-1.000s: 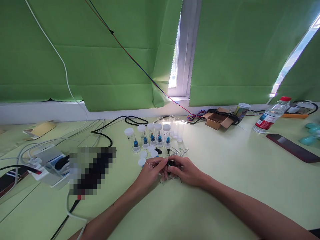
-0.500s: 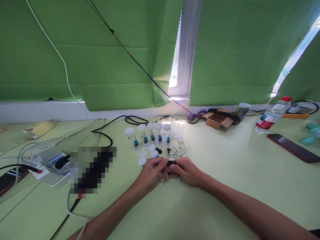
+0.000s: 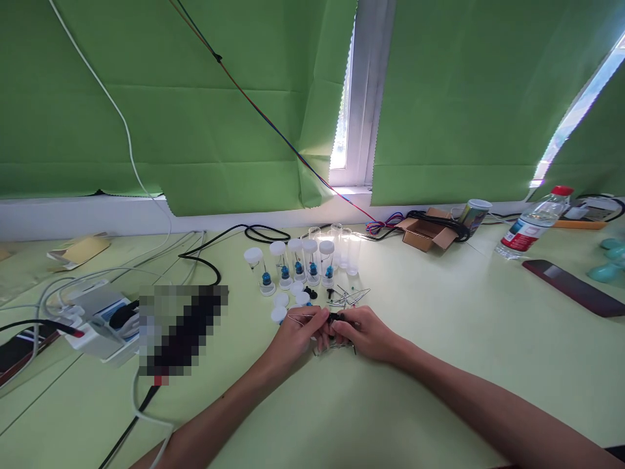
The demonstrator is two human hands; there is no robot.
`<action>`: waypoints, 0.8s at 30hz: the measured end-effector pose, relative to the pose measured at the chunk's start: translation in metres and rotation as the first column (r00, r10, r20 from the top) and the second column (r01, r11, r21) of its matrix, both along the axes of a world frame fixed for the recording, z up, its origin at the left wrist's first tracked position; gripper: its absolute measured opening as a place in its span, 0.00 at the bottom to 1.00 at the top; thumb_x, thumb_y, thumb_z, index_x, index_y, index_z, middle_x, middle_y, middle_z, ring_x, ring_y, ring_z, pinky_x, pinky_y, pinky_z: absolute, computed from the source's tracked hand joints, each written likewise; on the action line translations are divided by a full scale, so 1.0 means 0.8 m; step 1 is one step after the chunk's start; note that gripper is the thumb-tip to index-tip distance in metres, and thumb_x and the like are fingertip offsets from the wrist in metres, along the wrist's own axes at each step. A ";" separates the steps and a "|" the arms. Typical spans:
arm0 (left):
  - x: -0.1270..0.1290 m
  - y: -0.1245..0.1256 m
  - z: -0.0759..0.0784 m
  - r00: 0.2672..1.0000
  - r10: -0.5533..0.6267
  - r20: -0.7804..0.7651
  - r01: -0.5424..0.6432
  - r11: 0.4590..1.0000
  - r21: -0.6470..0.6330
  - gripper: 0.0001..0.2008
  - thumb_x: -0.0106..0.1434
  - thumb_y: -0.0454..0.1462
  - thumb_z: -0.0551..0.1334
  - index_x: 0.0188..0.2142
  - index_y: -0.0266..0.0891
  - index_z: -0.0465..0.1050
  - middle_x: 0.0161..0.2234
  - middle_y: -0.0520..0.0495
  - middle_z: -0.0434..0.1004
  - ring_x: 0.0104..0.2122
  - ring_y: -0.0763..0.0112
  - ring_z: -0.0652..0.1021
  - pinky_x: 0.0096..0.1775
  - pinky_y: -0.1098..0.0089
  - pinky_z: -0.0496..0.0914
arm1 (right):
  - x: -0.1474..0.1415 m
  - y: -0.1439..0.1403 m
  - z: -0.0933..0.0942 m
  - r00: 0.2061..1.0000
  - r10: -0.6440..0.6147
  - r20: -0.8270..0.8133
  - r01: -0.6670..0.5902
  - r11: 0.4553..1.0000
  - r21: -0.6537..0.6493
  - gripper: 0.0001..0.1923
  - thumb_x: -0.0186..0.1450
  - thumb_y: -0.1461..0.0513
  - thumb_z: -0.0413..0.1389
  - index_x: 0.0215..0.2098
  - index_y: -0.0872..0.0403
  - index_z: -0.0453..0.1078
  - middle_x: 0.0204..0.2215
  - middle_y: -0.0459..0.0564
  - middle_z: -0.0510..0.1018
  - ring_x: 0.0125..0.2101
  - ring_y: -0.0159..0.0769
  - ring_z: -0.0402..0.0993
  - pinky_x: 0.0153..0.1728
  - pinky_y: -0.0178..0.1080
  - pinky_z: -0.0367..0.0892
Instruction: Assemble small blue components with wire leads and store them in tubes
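- The left hand (image 3: 299, 332) is pinching a small black piece (image 3: 336, 317) between thumb and fingertips, its other fingers curling beneath.
- The right hand (image 3: 366, 331) is pinching the same piece from the other side, its thumb lying close to the left fingertips.
- The black piece is sitting between both sets of fingertips, over the table (image 3: 439, 404); the fingers are hiding most of its shape.
- A thin wire (image 3: 297, 316) is crossing the left hand and pointing leftward; I cannot tell which fingers are gripping it.
- Bent rods (image 3: 336, 347) are showing just on the near side of the hands; I cannot tell whether any finger is touching them.
- Beyond the right hand, metal pins (image 3: 349, 299) are lying crossed in a loose pile, with a black plug (image 3: 331, 294) resting just left of them.
- Black caps (image 3: 310, 294) are lying near the white lids (image 3: 280, 314), beyond the left hand.
- Five capped tubes (image 3: 252, 254) are standing farther back in an uneven row, each holding a blue part (image 3: 266, 279).
- Uncapped clear tubes (image 3: 352, 257) are standing behind them and to the right.
- Well to the right, an open carton (image 3: 418, 236), a can (image 3: 472, 218), a bottle (image 3: 525, 231) and a dark slab (image 3: 571, 286) are resting on the table.
- On the left, pale cables (image 3: 129, 146) are running around a white box (image 3: 95, 342).
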State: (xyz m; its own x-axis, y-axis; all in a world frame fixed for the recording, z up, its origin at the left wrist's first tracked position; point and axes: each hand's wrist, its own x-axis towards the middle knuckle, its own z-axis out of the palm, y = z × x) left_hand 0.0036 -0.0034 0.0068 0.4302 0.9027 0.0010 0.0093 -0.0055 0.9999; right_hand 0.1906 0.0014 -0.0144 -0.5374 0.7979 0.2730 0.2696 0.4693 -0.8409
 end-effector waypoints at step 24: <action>-0.002 0.002 -0.004 0.997 0.000 0.073 0.003 0.999 -0.033 0.20 0.66 0.46 0.58 0.24 0.34 0.73 0.20 0.48 0.74 0.20 0.73 0.72 0.26 0.72 0.67 | -0.001 -0.004 0.004 0.999 -0.025 -0.033 0.024 0.999 -0.031 0.11 0.70 0.59 0.49 0.34 0.55 0.68 0.24 0.44 0.73 0.25 0.29 0.68 0.29 0.32 0.63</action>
State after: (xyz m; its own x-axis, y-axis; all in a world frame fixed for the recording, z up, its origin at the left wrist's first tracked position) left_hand 0.0023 -0.0017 0.0034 0.4313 0.9022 0.0027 -0.0638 0.0275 0.9976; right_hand 0.1896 -0.0018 -0.0116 -0.5089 0.8189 0.2655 0.2523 0.4367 -0.8635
